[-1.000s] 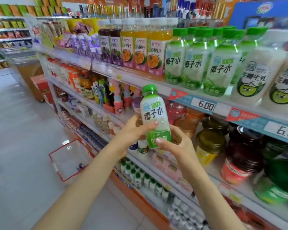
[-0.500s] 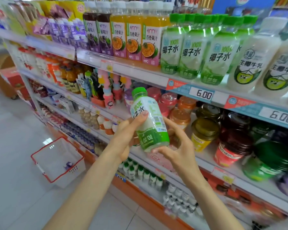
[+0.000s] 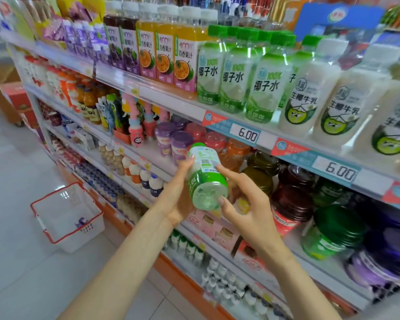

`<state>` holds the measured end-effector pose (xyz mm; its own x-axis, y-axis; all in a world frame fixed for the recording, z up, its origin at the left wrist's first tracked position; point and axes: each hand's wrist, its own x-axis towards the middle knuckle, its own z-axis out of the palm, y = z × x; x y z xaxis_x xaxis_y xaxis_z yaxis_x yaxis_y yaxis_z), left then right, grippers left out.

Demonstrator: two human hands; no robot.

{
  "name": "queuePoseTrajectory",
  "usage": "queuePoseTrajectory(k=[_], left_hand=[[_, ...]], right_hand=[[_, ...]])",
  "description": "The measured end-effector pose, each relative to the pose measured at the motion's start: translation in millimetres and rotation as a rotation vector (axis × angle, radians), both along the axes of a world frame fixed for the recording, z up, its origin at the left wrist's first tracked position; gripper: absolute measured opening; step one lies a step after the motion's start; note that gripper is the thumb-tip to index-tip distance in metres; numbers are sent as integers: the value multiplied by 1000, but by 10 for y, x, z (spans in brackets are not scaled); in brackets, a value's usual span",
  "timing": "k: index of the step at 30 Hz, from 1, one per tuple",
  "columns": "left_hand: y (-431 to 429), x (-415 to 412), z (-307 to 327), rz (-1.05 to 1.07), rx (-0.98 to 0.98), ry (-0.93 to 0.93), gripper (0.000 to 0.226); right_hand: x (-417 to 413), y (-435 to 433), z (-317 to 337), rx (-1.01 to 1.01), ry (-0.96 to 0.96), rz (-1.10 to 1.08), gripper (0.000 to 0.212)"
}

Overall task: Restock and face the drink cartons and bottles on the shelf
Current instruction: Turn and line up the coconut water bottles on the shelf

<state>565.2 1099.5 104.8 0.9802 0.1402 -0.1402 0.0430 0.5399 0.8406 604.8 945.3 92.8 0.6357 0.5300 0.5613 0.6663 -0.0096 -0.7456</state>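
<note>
A green-capped coconut water bottle [image 3: 204, 176] is tipped with its clear base toward me, in front of the middle shelf. My left hand [image 3: 178, 195] grips its left side, fingers curled behind it. My right hand [image 3: 243, 204] pinches it, forefinger on the back label and thumb at the base. On the upper shelf [image 3: 171, 100] stands a row of matching coconut water bottles [image 3: 233, 75], between passion fruit juice bottles [image 3: 164, 54] and white coconut milk bottles [image 3: 333, 95].
A white basket with red rim [image 3: 67, 218] sits on the floor at the left, nearly empty. Jars and cups [image 3: 291, 192] crowd the middle shelf behind my hands. Small bottles [image 3: 187, 248] fill the lower shelves. Price tags [image 3: 247, 135] read 6.00.
The bottle has tilted from upright until its base faces me and has turned its back label up. Both hands dropped a little; my view shifted closer to the shelf.
</note>
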Motion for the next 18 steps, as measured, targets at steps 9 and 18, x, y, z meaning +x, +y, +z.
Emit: queuePoseTrajectory(k=[9,18], left_hand=[[-152,38,31,77,32,-32,59],[-254,76,92,213,188,-179,75]], right_hand=[[181,-242,-5,75,346,52,39],[262,-249,-20,-73,394,114,66]])
